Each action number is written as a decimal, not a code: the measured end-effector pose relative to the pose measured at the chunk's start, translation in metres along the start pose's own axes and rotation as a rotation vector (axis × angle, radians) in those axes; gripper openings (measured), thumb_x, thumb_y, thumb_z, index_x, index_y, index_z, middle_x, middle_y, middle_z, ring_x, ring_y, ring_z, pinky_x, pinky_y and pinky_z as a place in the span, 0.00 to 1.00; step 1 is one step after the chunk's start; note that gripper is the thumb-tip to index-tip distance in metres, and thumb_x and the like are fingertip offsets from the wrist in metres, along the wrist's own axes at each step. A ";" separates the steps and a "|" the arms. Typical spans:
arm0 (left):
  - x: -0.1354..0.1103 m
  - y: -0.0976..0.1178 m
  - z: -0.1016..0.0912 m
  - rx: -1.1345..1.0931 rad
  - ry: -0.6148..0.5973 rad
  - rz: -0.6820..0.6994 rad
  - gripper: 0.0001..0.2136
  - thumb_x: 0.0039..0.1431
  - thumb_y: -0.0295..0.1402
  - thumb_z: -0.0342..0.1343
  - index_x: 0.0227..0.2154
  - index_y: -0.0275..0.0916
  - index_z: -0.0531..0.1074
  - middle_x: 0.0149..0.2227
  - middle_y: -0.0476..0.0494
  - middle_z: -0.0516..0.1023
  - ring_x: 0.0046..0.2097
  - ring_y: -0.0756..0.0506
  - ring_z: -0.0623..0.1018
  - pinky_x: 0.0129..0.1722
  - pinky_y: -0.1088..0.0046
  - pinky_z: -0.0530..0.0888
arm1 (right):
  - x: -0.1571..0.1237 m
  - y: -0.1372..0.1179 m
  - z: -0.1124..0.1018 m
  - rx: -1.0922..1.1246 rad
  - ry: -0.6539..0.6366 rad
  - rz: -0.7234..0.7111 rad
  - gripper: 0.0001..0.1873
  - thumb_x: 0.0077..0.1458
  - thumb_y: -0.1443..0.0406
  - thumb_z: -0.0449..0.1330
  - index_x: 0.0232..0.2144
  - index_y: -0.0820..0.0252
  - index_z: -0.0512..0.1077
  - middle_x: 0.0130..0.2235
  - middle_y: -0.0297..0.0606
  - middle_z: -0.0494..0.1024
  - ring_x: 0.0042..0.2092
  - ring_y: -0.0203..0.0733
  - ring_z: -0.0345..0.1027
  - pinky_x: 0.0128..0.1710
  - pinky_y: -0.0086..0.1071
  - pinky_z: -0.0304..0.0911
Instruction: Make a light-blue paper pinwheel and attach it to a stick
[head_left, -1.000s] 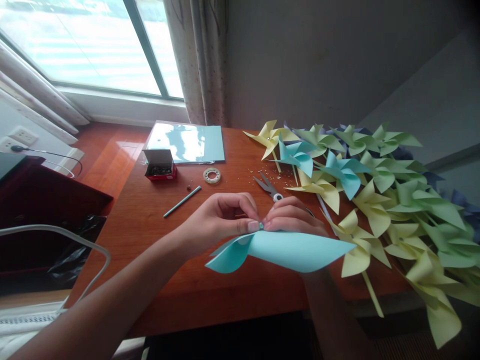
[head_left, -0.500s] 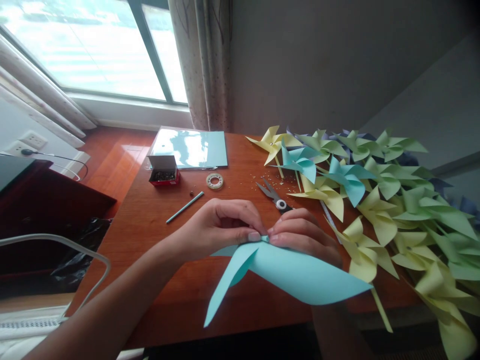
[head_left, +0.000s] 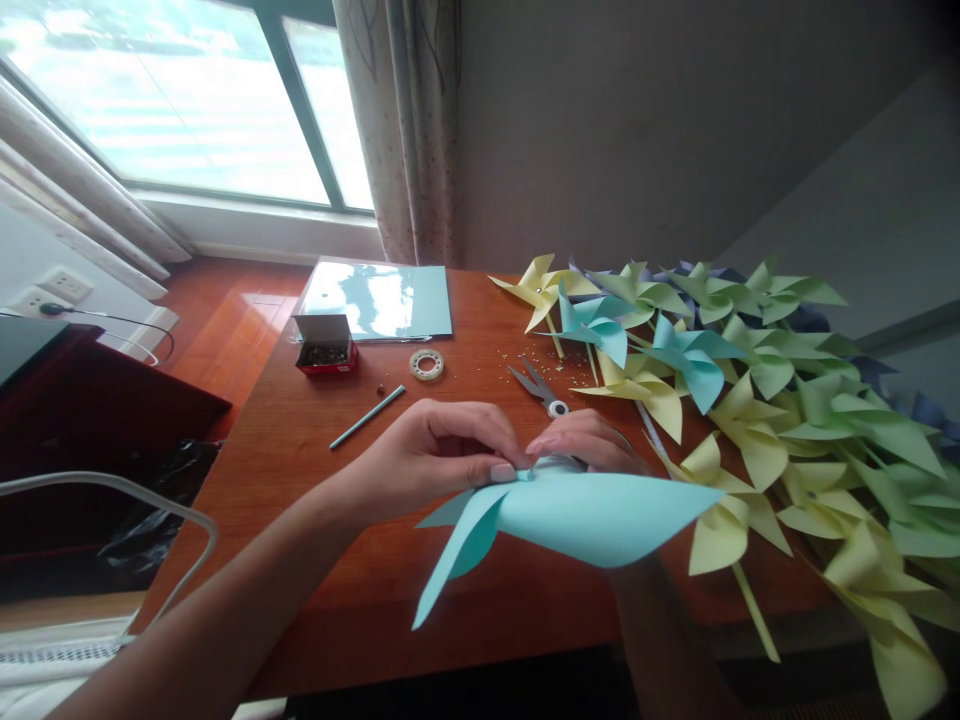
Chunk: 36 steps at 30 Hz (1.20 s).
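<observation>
A light-blue paper pinwheel (head_left: 600,515) hangs between my hands above the near part of the table, its blades curling left and right. My left hand (head_left: 442,450) pinches a small rolled blue paper piece (head_left: 523,475) at the pinwheel's middle between thumb and forefinger. Close by on the right, my right hand (head_left: 589,440) is closed at the pinwheel's top edge; its thumb and part of its palm are hidden behind the paper. Beyond the hands lies a thin blue paper stick (head_left: 367,417), with a small dark brass-like piece (head_left: 380,389) near it.
Scissors (head_left: 541,390) lie with blades apart, pale crumbs around them. A tape roll (head_left: 427,365), a small red box (head_left: 327,355) of dark fasteners and a glossy packet of blue paper (head_left: 382,300) stand further back. Many finished yellow, green and blue pinwheels (head_left: 757,430) crowd the right side.
The pinwheel's right blade has tilted upward, and my right hand has shifted slightly left and now sits more behind the paper. My left hand keeps its pinch.
</observation>
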<state>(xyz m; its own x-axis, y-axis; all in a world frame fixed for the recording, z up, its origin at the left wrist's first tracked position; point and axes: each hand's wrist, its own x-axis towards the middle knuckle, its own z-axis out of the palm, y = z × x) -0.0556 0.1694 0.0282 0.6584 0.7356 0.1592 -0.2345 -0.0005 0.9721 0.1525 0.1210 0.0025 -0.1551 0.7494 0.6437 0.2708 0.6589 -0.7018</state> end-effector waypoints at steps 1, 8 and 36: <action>0.000 0.000 0.000 -0.017 0.016 -0.014 0.04 0.57 0.25 0.65 0.34 0.37 0.84 0.34 0.41 0.80 0.36 0.48 0.78 0.37 0.75 0.75 | -0.001 0.001 0.001 0.024 0.002 0.043 0.18 0.57 0.67 0.63 0.49 0.46 0.74 0.40 0.36 0.81 0.40 0.48 0.75 0.43 0.46 0.72; 0.001 -0.009 0.002 -0.226 0.238 -0.103 0.06 0.50 0.32 0.71 0.32 0.38 0.85 0.36 0.40 0.83 0.36 0.45 0.80 0.35 0.74 0.77 | -0.001 0.002 0.005 0.196 0.124 0.422 0.20 0.53 0.60 0.70 0.48 0.52 0.75 0.45 0.40 0.81 0.45 0.51 0.77 0.43 0.42 0.75; 0.000 -0.011 0.020 -0.471 0.245 -0.162 0.13 0.59 0.41 0.61 0.24 0.38 0.72 0.25 0.41 0.80 0.21 0.46 0.74 0.18 0.72 0.64 | 0.000 0.009 0.030 0.510 -0.422 0.551 0.06 0.62 0.60 0.62 0.39 0.53 0.76 0.37 0.38 0.82 0.40 0.43 0.79 0.37 0.33 0.76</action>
<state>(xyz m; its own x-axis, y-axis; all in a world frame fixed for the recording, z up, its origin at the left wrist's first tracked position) -0.0388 0.1552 0.0213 0.5403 0.8371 -0.0856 -0.4755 0.3876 0.7897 0.1263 0.1293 -0.0131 -0.4945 0.8660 0.0743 -0.0327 0.0669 -0.9972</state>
